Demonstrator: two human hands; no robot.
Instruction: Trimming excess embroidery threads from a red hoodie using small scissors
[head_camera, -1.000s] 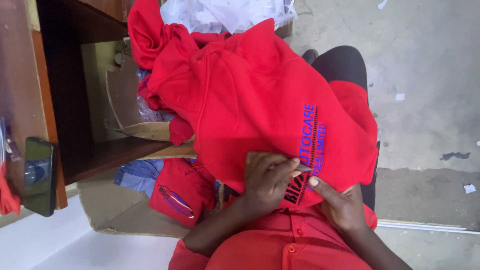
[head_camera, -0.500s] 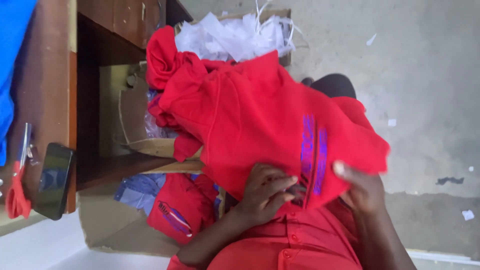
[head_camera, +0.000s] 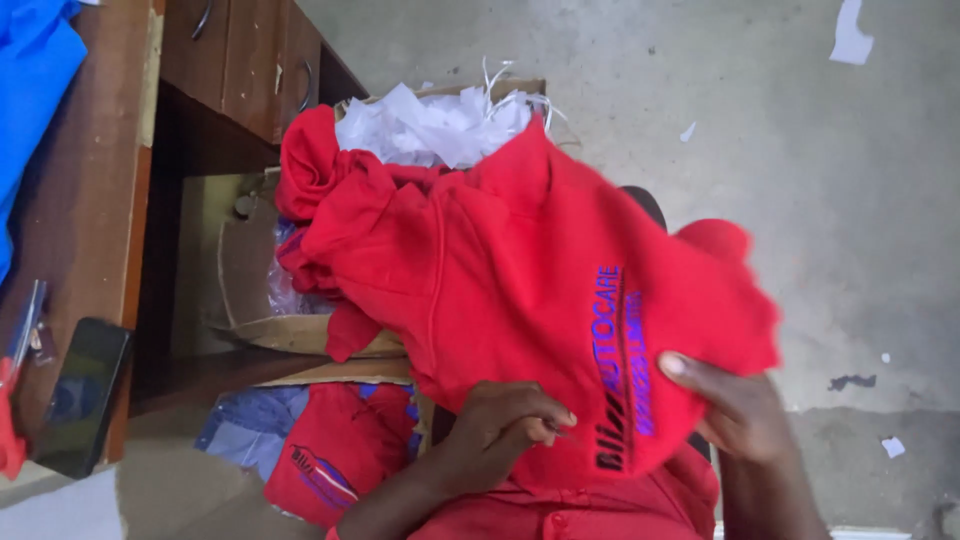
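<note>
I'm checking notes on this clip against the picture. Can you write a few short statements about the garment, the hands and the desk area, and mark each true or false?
1. Both hands hold the red fabric garment with purple and black printed lettering. True: the left hand pinches its lower edge and the right hand grips it beside the print.
2. A dark flat phone lies on the brown wooden desk. True.
3. The garment in the hands is blue. False: it is red; a blue cloth lies on the desk.
4. The open cardboard box holds folded jeans. False: white paper scraps show in it.
5. The grey concrete floor is carpeted. False: it is bare, with paper bits.
</note>
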